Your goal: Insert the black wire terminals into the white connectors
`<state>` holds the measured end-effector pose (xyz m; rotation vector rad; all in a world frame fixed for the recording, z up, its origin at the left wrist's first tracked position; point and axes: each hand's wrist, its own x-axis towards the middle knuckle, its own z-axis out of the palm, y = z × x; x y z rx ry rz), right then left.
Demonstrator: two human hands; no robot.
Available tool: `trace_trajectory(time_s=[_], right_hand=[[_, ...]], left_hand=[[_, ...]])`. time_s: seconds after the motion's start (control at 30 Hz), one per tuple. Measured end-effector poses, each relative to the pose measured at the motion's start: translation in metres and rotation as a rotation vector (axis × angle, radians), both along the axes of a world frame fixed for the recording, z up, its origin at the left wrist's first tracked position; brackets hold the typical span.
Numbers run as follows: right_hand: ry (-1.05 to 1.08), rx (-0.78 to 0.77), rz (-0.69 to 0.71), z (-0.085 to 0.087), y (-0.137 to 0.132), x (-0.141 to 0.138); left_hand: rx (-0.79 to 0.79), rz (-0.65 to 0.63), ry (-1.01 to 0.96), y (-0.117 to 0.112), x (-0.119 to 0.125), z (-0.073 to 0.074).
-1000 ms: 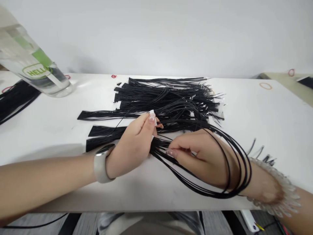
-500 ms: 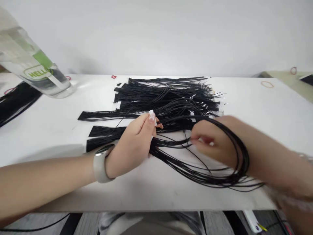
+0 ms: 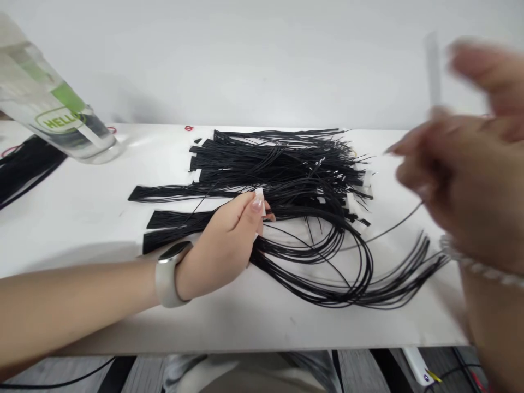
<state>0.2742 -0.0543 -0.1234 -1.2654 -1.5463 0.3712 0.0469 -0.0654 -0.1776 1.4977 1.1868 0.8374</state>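
My left hand [image 3: 227,243], with a pale watch on the wrist, is closed around a bundle of thin black wires [image 3: 323,273] that curves in a loop over the white table [image 3: 82,218]. Behind it lies a big pile of straight black wires [image 3: 278,164]. My right hand [image 3: 462,180] is raised at the right, blurred by motion. It seems to pull one single black wire [image 3: 393,226] up and away from the bundle. Its fingers look bent, but the blur hides the grip.
A clear plastic bottle [image 3: 53,114] with a green label stands at the back left, beside more black wires [image 3: 24,164]. Small red rubber bands [image 3: 189,129] lie along the far edge. The table's near edge runs below my arms.
My right hand left the looped bundle and rose up to the right, drawing a single wire out. The loop slipped off its wrist and lies spread on the table. My left hand held still.
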Motion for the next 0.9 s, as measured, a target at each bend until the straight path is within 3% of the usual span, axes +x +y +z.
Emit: trace_trajectory(time_s=[0.17,0.23,0.47,0.9], right_hand=[[-0.583,0.005,0.232,-0.011,-0.015,-0.042],[-0.679,0.001,0.261,-0.014,-0.016,-0.047],[-0.698,-0.025,0.218,-0.015,-0.015,-0.045],[-0.689,-0.120,0.272,-0.013,-0.016,-0.046]], left_hand=[[0.100,-0.028,0.087,-0.001,0.001,0.004],[0.132,-0.036,0.113,-0.002,0.002,0.007],[0.169,-0.069,0.136,-0.003,0.001,0.008],[0.203,-0.090,0.166,-0.004,0.001,0.010]])
